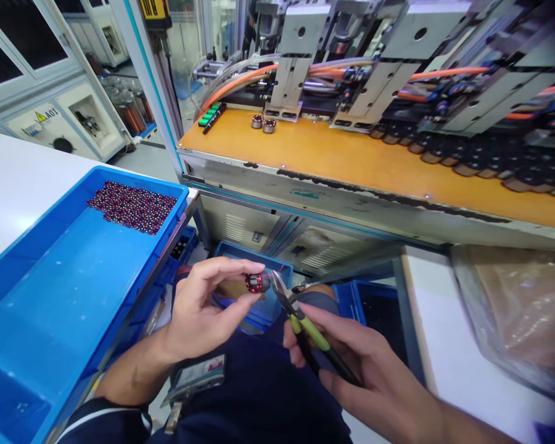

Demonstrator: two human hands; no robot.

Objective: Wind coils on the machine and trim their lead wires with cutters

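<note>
Between the thumb and fingers of my left hand (208,308) is a small round motor stator (258,282), dark with red windings. Thin wire ends (277,271) stick out from its right side. My right hand (356,351) is wrapped around the green and black handles of a pair of cutting pliers (305,324). The tips of the pliers point up and left, close beside the stator at the wires. Whether the jaws touch a wire I cannot tell.
A blue tray (74,265) on the left holds many small stators (134,206) packed at its far end. Ahead is a machine with an orange work surface (305,148), bearing two loose stators (263,124) and a dark row of parts (481,160). A plastic-wrapped package (518,314) lies at right.
</note>
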